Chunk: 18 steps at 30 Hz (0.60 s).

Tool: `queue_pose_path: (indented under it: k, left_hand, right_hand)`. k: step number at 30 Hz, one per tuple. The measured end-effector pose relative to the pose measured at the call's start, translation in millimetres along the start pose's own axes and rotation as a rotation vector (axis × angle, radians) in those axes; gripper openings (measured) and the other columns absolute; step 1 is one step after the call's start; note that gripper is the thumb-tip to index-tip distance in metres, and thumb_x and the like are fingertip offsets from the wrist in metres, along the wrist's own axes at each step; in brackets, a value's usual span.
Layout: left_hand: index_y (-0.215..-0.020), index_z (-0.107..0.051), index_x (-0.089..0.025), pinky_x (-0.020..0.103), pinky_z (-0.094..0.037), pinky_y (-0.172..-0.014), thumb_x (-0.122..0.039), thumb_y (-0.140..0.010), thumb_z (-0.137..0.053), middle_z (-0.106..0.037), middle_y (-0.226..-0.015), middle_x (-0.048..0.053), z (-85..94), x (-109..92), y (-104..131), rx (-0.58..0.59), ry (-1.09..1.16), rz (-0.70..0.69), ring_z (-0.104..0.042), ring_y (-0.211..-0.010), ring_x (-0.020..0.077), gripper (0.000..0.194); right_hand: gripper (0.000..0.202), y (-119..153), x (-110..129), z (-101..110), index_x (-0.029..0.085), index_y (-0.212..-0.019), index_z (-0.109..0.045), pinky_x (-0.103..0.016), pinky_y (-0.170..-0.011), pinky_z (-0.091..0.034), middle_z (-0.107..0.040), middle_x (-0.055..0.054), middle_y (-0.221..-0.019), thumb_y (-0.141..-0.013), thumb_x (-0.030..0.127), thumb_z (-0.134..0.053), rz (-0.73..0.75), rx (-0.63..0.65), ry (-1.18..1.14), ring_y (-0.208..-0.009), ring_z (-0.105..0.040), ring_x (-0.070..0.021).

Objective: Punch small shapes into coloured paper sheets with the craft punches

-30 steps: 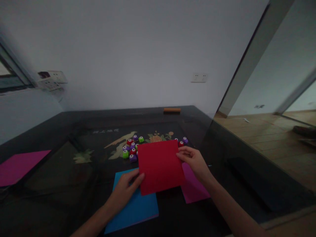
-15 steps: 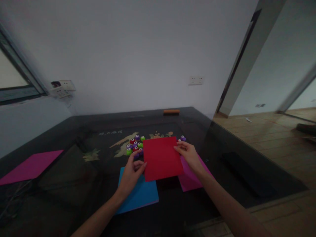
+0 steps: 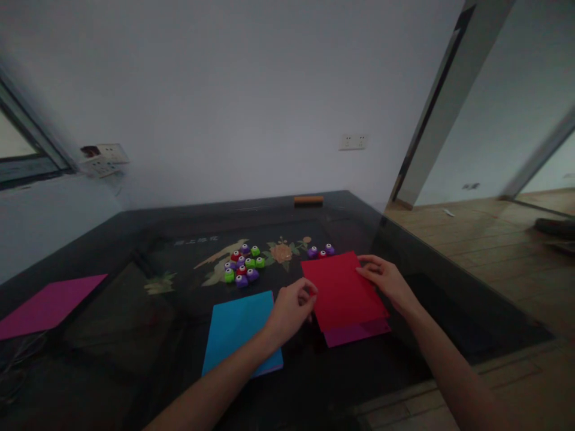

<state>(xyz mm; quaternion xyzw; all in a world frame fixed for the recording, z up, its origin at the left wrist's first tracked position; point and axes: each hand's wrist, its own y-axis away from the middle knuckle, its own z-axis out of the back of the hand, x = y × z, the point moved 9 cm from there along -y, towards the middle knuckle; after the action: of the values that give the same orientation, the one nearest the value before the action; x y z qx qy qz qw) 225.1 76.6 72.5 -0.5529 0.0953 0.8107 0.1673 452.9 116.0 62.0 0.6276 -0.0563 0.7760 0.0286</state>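
Note:
A red paper sheet (image 3: 344,290) lies over a magenta sheet (image 3: 359,333) whose near edge shows beneath it. My right hand (image 3: 381,278) grips the red sheet's right edge between thumb and fingers. At the left edge of the red sheet, my left hand (image 3: 294,302) is closed in a pinch on it. A blue stack of paper (image 3: 240,329) lies under my left forearm. Behind it sits a cluster of small purple, green and red toys with eyes (image 3: 242,266). Several more such toys (image 3: 321,251) stand just behind the red sheet.
The dark glossy table (image 3: 179,335) carries another magenta sheet (image 3: 51,304) at the far left. An orange-brown roll (image 3: 308,199) lies near the back edge. At the right is a long dark object (image 3: 453,311). A wall with sockets (image 3: 353,142) rises behind.
Both hands have carried the red sheet to the right, over the magenta sheet. The blue stack and the toys are now less covered. The view has shifted slightly.

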Motion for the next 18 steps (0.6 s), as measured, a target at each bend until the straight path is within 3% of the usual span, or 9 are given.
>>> queue_pose_path:
  k: [3, 6, 13, 18]
  left_hand:
    - [-0.091, -0.048, -0.021, 0.02, -0.042, -0.047, -0.02, -0.082, -0.05, -0.061, -0.061, -0.004, -24.6, 4, -4, 0.062, -0.046, 0.033, -0.06, -0.05, 0.0127, 0.01]
    - [-0.094, -0.046, -0.021, 0.021, -0.042, -0.047, -0.02, -0.081, -0.051, -0.064, -0.062, -0.003, -37.4, 13, -5, 0.104, -0.113, 0.079, -0.06, -0.048, 0.0136, 0.014]
    - [-0.093, -0.05, -0.021, 0.024, -0.042, -0.054, -0.021, -0.081, -0.051, -0.069, -0.074, 0.001, -42.7, 30, -8, 0.147, -0.302, 0.113, -0.064, -0.058, 0.0162, 0.013]
    - [-0.097, -0.052, -0.021, 0.026, -0.042, -0.058, -0.021, -0.08, -0.052, -0.069, -0.077, 0.004, -39.1, 30, -11, 0.162, -0.452, 0.107, -0.065, -0.068, 0.0196, 0.017]
  right_hand:
    - [0.046, 2, -17, 15, 0.016, -0.101, -0.06, -0.026, -0.051, -0.042, -0.061, 0.002, -0.061, -0.066, 0.045, -0.069, -0.025, 0.01, 0.067, -0.055, -0.057, -0.0157]
    - [0.044, 1, -29, 16, 0.017, -0.102, -0.06, -0.028, -0.052, -0.044, -0.064, 0.0, -0.062, -0.068, 0.043, -0.067, -0.031, 0.035, 0.142, -0.057, -0.061, -0.018]
    - [0.032, -4, -44, 13, 0.017, -0.087, -0.063, -0.029, -0.051, -0.041, -0.065, -0.001, -0.06, -0.066, 0.041, -0.064, -0.069, 0.025, 0.323, -0.056, -0.061, -0.0194]
    - [0.027, -3, -44, 11, 0.018, -0.083, -0.064, -0.028, -0.048, -0.038, -0.065, -0.001, -0.058, -0.066, 0.039, -0.063, -0.066, 0.012, 0.382, -0.052, -0.058, -0.0179]
